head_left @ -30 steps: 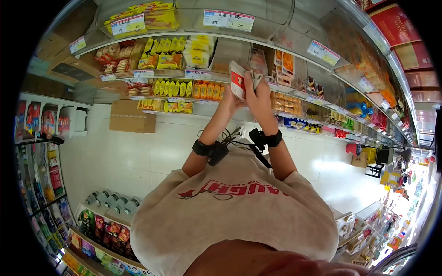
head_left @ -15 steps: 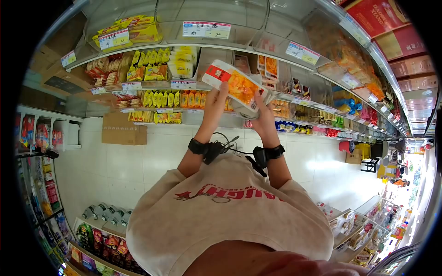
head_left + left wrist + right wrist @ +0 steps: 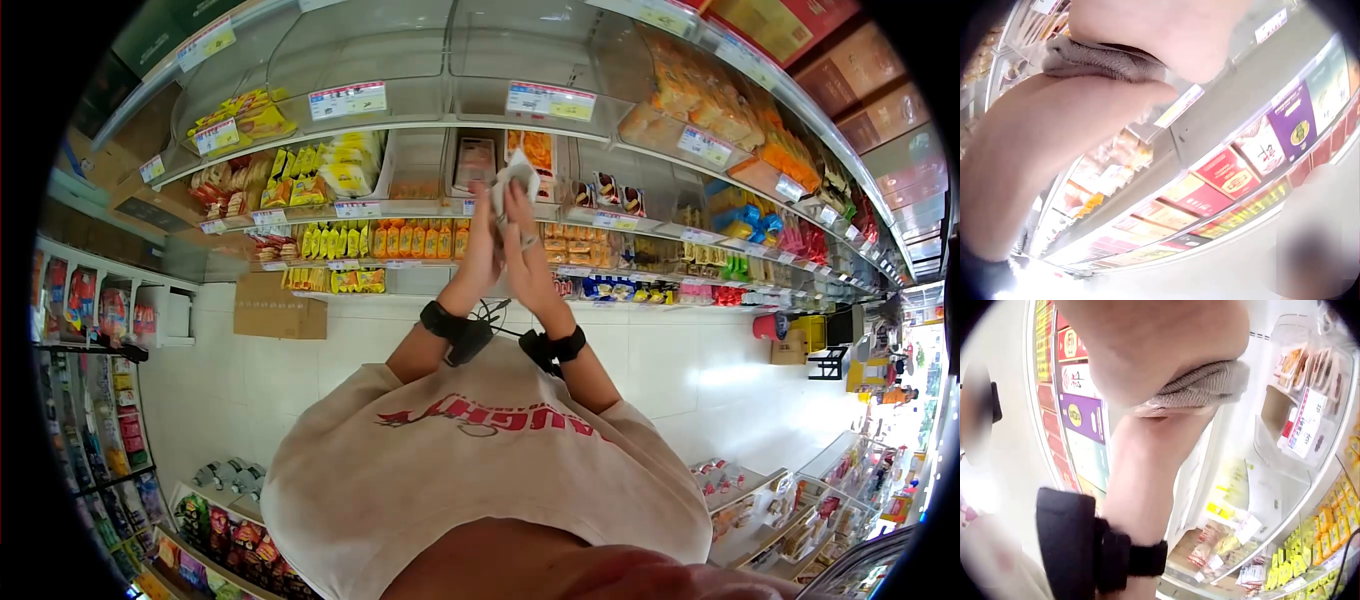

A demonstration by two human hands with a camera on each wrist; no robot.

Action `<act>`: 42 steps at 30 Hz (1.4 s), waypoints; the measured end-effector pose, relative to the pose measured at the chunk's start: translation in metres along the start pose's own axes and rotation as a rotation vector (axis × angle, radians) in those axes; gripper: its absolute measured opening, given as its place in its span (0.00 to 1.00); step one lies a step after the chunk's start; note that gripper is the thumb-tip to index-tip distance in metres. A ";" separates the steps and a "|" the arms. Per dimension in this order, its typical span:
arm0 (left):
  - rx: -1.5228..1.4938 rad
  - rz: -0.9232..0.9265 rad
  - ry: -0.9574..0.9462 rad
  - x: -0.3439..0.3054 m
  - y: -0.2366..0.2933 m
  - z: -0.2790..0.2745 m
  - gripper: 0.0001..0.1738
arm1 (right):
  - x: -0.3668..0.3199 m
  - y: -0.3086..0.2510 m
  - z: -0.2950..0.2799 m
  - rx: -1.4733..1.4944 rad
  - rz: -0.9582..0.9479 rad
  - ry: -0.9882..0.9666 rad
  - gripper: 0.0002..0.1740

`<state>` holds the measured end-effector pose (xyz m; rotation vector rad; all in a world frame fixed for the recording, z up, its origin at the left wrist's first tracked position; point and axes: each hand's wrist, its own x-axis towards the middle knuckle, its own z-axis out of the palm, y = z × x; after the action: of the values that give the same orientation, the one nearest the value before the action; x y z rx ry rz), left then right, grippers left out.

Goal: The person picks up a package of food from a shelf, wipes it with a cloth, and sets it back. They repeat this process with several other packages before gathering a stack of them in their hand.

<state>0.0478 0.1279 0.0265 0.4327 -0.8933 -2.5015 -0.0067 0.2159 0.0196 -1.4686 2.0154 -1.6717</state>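
A crumpled grey-white cloth (image 3: 519,170) is sandwiched between the two hands, in front of the snack shelves. My left hand (image 3: 483,248) lies along its left side with the fingers pointing up. From the right, my right hand (image 3: 526,262) presses it with straight fingers. Its ribbed weave shows in both wrist views, where the grey cloth (image 3: 1100,61) sticks out between the palms. Just behind the fingertips, packs of orange food (image 3: 532,150) stand in a clear bin. Most of the cloth is hidden by the hands.
Shelves with clear plastic bins and price tags (image 3: 347,100) stretch across the front. Yellow snack packs (image 3: 335,240) and orange packs (image 3: 420,240) fill lower rows. A cardboard box (image 3: 280,307) stands on the floor at left. Both wrists wear black straps (image 3: 445,322) with cables hanging between them.
The white tray pack of orange food, wiped and then turned face up between both hands, has left them. The hands have come together palm to palm on the cloth. The view has shifted right.
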 end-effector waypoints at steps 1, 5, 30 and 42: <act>0.137 0.022 0.017 -0.002 -0.012 0.010 0.39 | 0.004 0.011 -0.005 -0.004 -0.004 0.069 0.31; 0.490 0.171 -0.238 -0.001 -0.030 0.027 0.39 | 0.007 0.031 -0.041 0.203 0.214 0.241 0.31; 1.081 0.313 -0.323 0.012 -0.098 0.064 0.21 | -0.069 0.068 -0.141 1.255 0.518 0.639 0.26; 0.666 -0.140 -0.073 -0.023 -0.092 0.065 0.32 | -0.090 0.075 -0.122 0.733 0.572 0.301 0.14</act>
<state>0.0120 0.2370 0.0177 0.6267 -1.7831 -2.2919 -0.0812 0.3567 -0.0366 -0.3791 1.4404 -2.0754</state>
